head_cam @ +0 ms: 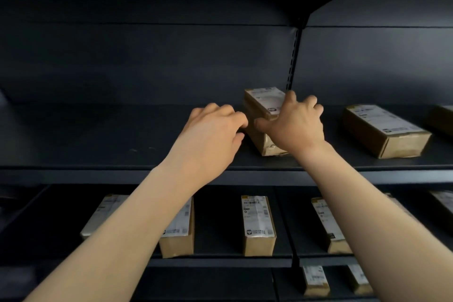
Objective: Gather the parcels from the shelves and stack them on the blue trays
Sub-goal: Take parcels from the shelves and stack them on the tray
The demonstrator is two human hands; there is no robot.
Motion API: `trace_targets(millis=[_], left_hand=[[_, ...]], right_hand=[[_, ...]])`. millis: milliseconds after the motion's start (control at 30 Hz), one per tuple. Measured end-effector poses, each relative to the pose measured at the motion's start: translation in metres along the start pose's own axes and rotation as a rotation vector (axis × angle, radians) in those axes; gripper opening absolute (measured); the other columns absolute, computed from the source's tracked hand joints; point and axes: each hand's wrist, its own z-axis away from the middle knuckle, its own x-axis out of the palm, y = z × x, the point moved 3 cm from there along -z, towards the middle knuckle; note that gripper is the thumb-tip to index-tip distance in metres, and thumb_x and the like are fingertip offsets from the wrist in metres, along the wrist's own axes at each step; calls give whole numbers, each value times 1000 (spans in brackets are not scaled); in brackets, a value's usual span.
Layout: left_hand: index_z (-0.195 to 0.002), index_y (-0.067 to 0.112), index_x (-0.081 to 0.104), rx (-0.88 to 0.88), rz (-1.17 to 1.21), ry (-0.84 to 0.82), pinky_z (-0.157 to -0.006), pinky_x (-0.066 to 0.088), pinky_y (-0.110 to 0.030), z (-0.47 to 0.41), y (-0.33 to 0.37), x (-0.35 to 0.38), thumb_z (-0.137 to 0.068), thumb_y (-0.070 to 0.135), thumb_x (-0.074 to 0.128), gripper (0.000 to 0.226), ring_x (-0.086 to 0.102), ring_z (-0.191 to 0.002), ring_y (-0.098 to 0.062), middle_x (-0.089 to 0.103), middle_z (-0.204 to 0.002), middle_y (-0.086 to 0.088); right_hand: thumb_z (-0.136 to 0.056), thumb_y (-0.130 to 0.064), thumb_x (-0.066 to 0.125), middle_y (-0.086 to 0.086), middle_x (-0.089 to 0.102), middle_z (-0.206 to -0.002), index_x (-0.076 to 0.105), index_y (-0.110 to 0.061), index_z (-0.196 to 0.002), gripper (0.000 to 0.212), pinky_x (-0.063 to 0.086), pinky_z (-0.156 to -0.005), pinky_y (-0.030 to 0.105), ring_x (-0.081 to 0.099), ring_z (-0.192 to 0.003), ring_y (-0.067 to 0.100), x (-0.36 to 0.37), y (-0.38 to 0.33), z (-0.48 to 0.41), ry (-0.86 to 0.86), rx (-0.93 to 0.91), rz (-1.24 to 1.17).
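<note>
Reaching forward with both bare arms, you have your hands at a stack of two brown parcels (261, 130) on a dark metal shelf (98, 135) at about chest height. The stack sits just right of centre, close to the upright post at the back of the shelf. Both boxes lie with their long axis running away from you, short ends facing you. The top parcel (263, 99), with a white label on it, looks set back toward the far end of the lower parcel (259, 141).

Your right hand (299, 125) is the nearer one: it lies over the near right part of the stack, fingers spread and bent, thumb stretched out leftward across the lower box just in front of the top one. Whether it has closed on anything cannot be told, because the hand hides its own contact.

Your left hand (215, 130) is on the stack's left side, fingers loosely curled and holding nothing. Its fingertips are right at the left face of the boxes; actual touch cannot be confirmed.

So the stack lies between your two hands, and the likely next move is a squeeze across its short width, left face against right, before lifting both boxes together.

Another labelled parcel (384, 130) lies further right on the same shelf, well apart from the stack. More parcels (257, 223) stand in a row on the shelf below. No blue trays are in view.
</note>
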Motion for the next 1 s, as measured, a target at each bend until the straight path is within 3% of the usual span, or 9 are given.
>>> trace_targets(millis=[433, 700, 1000], left_hand=[[-117, 25, 55, -120, -109, 66, -90, 32, -32, 80, 79, -20, -93, 27, 47, 26, 48, -103, -17, 58, -112, 4], [-116, 24, 56, -333, -170, 9, -97, 29, -36, 162, 109, -28, -92, 27, 49, 25, 49, -108, -19, 58, -114, 3], [-116, 22, 57, -490, -158, -47, -95, 32, -38, 211, 91, -8, -92, 23, 49, 25, 52, -104, -20, 59, -112, 1]], right_hand=[[-72, -52, 68, 10, 28, -130, 29, -19, -139, 84, 31, -79, 28, 29, -119, 29, -63, 32, 103, 70, -276, -202], [-72, -51, 68, 6, 28, -126, 29, -23, -137, 81, 31, -79, 28, 28, -116, 24, -64, 52, 180, -106, -388, -289], [-72, -49, 69, 9, 29, -127, 29, -22, -138, 82, 32, -79, 28, 27, -118, 27, -21, 58, 215, -292, -385, -195]])
